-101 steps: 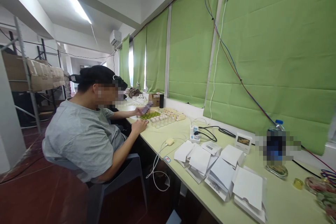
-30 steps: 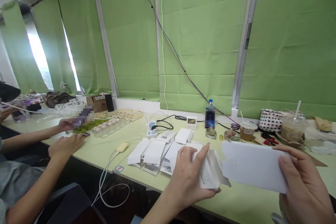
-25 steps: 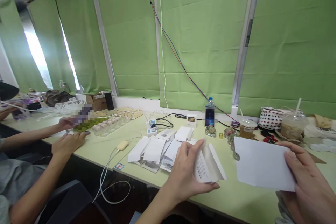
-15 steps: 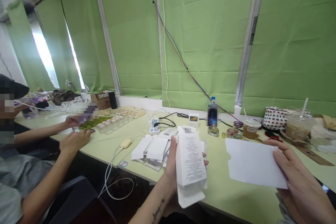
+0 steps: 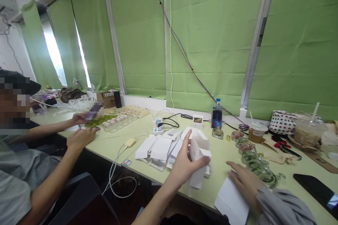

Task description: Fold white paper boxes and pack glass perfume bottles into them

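Note:
My left hand (image 5: pixel 182 165) is wrapped round a small white paper box (image 5: pixel 202 142), held upright with its top end open. A stack of flattened white boxes (image 5: pixel 160 147) lies just left of and behind it. At the table's front edge, my right hand (image 5: pixel 246 184) has its fingers stretched out over a white sheet of card (image 5: pixel 231 200). The fingertips touch the card's upper part, and the card sticks out past the edge. Beyond this hand runs a row of clear round containers with green and pink contents (image 5: pixel 253 161).
Behind stand a water bottle (image 5: pixel 217 114), a small white picture box (image 5: pixel 197 122) and a power strip (image 5: pixel 158 126). To the right are drink cups (image 5: pixel 256 133), scissors (image 5: pixel 282 144) and a black phone (image 5: pixel 315 191). A co-worker's hands (image 5: pixel 81 139) are at the left.
My right hand has moved down and left with the card, and its fingers have straightened. My left hand has turned the box, so its open end now faces up.

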A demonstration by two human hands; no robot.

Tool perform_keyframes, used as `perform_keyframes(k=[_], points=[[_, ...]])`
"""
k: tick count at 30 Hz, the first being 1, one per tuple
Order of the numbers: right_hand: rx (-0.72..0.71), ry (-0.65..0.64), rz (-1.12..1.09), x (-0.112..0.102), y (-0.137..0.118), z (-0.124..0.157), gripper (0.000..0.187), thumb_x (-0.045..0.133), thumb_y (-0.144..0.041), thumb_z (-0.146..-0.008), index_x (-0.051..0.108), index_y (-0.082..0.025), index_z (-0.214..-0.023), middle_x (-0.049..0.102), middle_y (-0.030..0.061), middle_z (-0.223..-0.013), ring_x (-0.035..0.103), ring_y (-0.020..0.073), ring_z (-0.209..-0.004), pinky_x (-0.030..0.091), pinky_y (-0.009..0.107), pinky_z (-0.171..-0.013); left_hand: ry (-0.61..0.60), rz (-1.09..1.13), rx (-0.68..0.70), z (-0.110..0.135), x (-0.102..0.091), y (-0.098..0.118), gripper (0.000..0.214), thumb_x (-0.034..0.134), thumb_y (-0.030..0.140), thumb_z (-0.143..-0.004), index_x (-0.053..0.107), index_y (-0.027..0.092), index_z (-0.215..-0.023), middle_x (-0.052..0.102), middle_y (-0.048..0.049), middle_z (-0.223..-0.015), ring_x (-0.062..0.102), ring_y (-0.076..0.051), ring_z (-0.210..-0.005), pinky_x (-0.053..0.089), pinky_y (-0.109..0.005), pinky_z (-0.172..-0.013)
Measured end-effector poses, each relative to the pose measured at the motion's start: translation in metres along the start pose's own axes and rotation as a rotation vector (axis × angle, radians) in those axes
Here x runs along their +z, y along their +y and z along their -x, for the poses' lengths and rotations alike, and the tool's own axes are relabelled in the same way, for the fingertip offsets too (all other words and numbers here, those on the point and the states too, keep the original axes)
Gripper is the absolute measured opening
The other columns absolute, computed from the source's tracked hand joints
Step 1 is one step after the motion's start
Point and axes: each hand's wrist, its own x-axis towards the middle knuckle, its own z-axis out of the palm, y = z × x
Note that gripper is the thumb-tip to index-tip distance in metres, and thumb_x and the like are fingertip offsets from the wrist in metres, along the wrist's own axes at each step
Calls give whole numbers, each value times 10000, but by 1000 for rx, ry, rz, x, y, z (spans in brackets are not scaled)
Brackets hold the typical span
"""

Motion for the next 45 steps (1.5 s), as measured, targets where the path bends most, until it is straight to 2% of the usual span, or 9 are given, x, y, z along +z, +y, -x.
perform_keyframes(k=[4,9,14,18,24,33,38,43,45], points=[[-111,124,-146,-23,-31,13,385,334,-467,-945,530,-229,-1174,617,99,-1121,633,257,-939,530,402,-786,123,-600,241,4,5,0,889,755,306,-635,293,209,-1388,459,-114,-1360,408,-313,-1250,326,-470,-1046],[-367,182,-297,-43,-69,35,523,576,-364,-877,343,-316,-1343,403,80,-1262,608,147,-820,558,269,-688,-20,-851,377,10,14,-5,938,792,292,-586,264,195,-1355,529,-116,-1248,482,-311,-1135,360,-503,-988],[-402,78,-260,-46,-65,35,41,497,-266,-932,518,-253,-965,489,38,-1094,585,116,-713,510,248,-669,-141,-932,496,12,15,-4,919,767,299,-652,196,248,-1370,497,-95,-1328,481,-288,-1165,298,-550,-1044],[-421,-22,-269,-48,-57,28,177,466,-264,-954,500,-222,-785,527,2,-866,565,121,-689,453,247,-650,-217,-1029,538,10,10,1,972,765,208,-651,154,278,-1403,468,-85,-1387,337,-303,-1343,81,-635,-1125],[-299,-3,-411,-51,-60,25,217,467,-424,-941,534,-236,-857,566,20,-927,587,156,-799,459,250,-674,-260,-1016,527,8,3,4,900,710,210,-696,162,244,-1409,458,-108,-1397,373,-268,-1341,209,-574,-1132],[-80,-77,-757,-42,-47,25,281,461,-487,-924,343,-269,-1058,543,-4,-896,592,157,-735,494,259,-626,-441,-1190,741,9,5,8,737,628,81,-723,295,189,-1372,507,-93,-1376,177,-248,-1445,26,-646,-1149],[-50,-112,-998,-45,-48,21,462,540,-476,-890,357,-294,-1272,619,36,-1032,614,171,-754,509,273,-652,-319,-1325,885,7,4,2,621,629,184,-812,342,174,-1362,334,-121,-1512,114,-281,-1456,75,-650,-1150],[151,89,-1277,-47,-56,19,506,679,-450,-799,471,-284,-1230,638,57,-1140,639,188,-830,540,257,-658,193,-1262,943,8,5,-6,584,541,190,-883,274,225,-1401,423,-158,-1435,242,-305,-1415,227,-604,-1130],[214,163,-1382,-45,-61,21,563,723,-421,-766,468,-301,-1253,652,47,-1138,644,196,-887,547,241,-658,252,-1180,871,10,8,-7,658,562,285,-882,203,248,-1432,429,-177,-1412,338,-314,-1364,349,-553,-1075]])
